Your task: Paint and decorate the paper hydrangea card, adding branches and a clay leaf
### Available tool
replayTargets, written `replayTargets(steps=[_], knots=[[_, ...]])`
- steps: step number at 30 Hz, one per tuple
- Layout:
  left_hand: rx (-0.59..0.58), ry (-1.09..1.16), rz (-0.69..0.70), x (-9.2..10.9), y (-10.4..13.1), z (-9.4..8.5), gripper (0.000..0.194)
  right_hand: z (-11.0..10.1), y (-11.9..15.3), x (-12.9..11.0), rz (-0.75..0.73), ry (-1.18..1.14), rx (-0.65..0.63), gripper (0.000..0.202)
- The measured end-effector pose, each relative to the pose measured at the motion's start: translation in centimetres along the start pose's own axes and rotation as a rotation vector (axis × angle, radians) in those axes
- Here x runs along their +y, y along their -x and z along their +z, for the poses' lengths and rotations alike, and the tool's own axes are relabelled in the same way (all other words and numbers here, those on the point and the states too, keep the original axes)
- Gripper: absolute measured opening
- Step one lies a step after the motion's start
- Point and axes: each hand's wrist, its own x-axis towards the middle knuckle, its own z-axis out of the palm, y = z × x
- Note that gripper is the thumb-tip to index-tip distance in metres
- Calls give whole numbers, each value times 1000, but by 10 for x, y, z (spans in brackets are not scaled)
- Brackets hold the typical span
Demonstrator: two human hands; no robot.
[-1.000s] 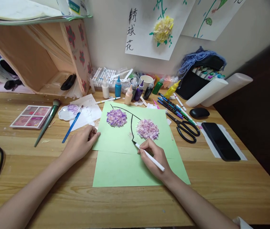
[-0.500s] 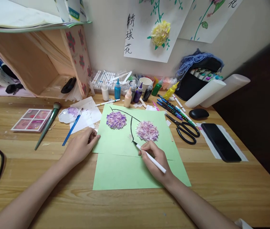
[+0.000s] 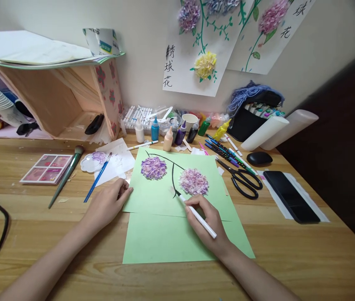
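Forking newly, the black line [image 3: 173, 175] is met by the pen [image 3: 201, 221] clamped in the right hand [image 3: 212, 217]; green paper [image 3: 149, 200] is touched by the half-open left hand [image 3: 107, 202].

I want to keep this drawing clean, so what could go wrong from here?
The marker tip is near the paler flower, so a slip might stain it. The right hand could brush that flower. The left hand seems to touch the upper sheet only at its edge; the sheet might shift.

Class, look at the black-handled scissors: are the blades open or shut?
Shut, or nearly: the scissors' blades lie together as one dark strip.
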Motion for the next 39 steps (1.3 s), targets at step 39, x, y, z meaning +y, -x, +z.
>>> replayTargets(steps=[39], knots=[[-41, 6, -38, 1, 0, -1, 27, -10, -54, -5, -288, 388, 48, 17]])
